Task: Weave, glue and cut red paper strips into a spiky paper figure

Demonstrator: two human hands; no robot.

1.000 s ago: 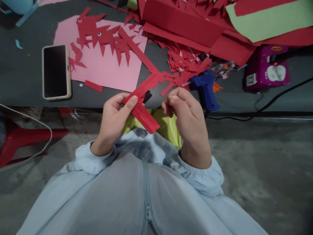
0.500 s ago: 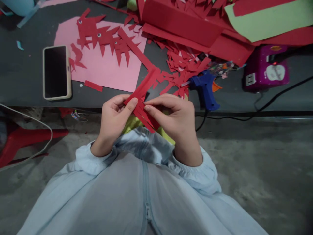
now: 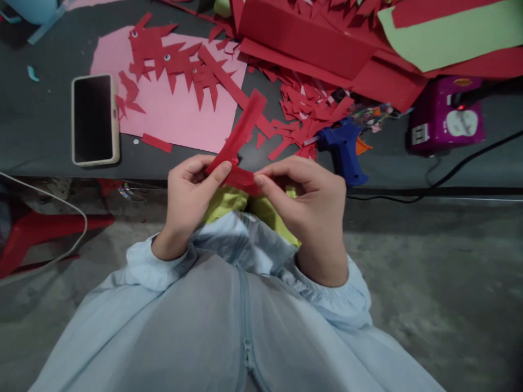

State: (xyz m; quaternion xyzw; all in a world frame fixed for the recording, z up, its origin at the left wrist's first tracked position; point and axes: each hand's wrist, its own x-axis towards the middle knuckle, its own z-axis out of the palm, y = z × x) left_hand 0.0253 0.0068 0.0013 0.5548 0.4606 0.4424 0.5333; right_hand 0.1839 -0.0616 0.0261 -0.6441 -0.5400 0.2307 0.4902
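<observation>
A folded red paper strip [image 3: 241,130] is held between both hands above my lap, at the table's near edge. My left hand [image 3: 190,190] pinches it near its bend, thumb on top. At its right end, the fingertips of my right hand [image 3: 308,201] are pinched on the same strip. One arm of the strip points up and away over the table; the shorter part lies across between the hands. Beyond it, several red paper fish shapes [image 3: 151,49] with stick-on eyes lie on a pink paper sheet [image 3: 196,128].
A phone [image 3: 93,120] lies at the left. Red paper scraps [image 3: 302,106] are heaped beyond my hands, beside a blue glue gun [image 3: 347,152]. A purple power socket box [image 3: 445,117] stands at right with a black cable. Red paper box [image 3: 302,41] behind.
My right hand has moved right, away from my left, drawing the strip's near part out between them. The strip's far arm has swung up more steeply.
</observation>
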